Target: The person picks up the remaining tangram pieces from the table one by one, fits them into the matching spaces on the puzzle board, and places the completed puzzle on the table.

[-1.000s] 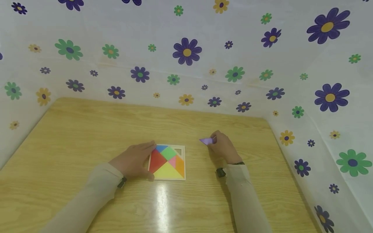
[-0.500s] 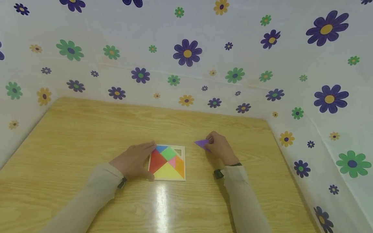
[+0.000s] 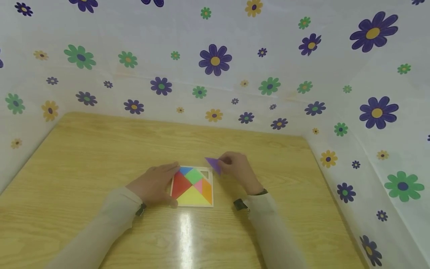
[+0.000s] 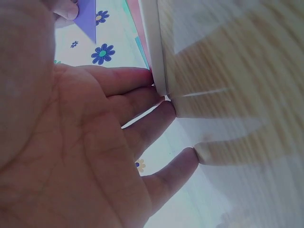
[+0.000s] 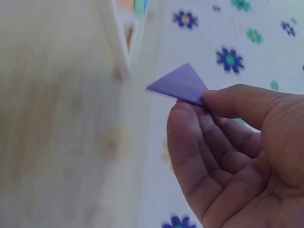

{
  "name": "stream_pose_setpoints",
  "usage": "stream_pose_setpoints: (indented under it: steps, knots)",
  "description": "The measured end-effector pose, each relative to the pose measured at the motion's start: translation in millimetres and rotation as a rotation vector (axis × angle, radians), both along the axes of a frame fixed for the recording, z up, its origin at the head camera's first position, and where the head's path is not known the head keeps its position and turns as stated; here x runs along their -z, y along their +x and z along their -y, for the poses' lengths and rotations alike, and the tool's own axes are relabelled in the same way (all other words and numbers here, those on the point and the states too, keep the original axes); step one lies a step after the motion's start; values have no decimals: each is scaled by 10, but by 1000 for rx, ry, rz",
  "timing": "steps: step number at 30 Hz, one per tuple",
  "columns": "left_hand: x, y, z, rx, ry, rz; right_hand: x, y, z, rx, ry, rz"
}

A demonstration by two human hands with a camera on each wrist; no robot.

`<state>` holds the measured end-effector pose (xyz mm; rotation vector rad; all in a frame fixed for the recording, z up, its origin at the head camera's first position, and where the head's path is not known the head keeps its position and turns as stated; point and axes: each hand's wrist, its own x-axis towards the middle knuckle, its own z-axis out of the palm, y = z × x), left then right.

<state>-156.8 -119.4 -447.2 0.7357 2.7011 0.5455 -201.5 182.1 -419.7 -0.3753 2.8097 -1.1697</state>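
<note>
A square tangram tray (image 3: 196,206) with a pale rim lies flat on the table in the head view, with red, blue, green, pink, orange and yellow pieces in it. Near its upper right corner a small gap shows. My left hand (image 3: 152,185) rests along the tray's left side, fingers extended; in the left wrist view its fingertips (image 4: 142,77) touch the rim and the tabletop. Just beyond the tray's upper right corner, my right hand (image 3: 236,168) pinches a purple triangle piece (image 5: 180,85) between thumb and fingers, held above the table. The thumb hides one end of it.
The wood-grain table (image 3: 111,149) spreads around the tray. A white flower-print cloth (image 3: 188,45) stands as walls behind the table and at both sides. Dark straps (image 3: 240,204) circle both wrists.
The right hand has carried the purple triangle leftward, closer to the tray's upper right corner, turning it so that more of its face shows. The left hand and the tray have stayed in place.
</note>
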Motion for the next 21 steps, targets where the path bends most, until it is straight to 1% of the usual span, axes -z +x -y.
stream_pose_setpoints:
  steps: [2,6,10,14,21]
  knots:
    - [-6,1,3,0,0,3,19,22,97,-13,-22,12]
    - [-41,14,3,0,3,9,50,48,221,-34,-14,11]
    - [-60,21,-4,2,16,11,93,31,260,-33,35,30]
    - [-41,17,-11,-1,17,16,147,-3,267,-24,90,51]
    - [13,-13,3,-3,9,17,194,-42,306,-40,103,67]
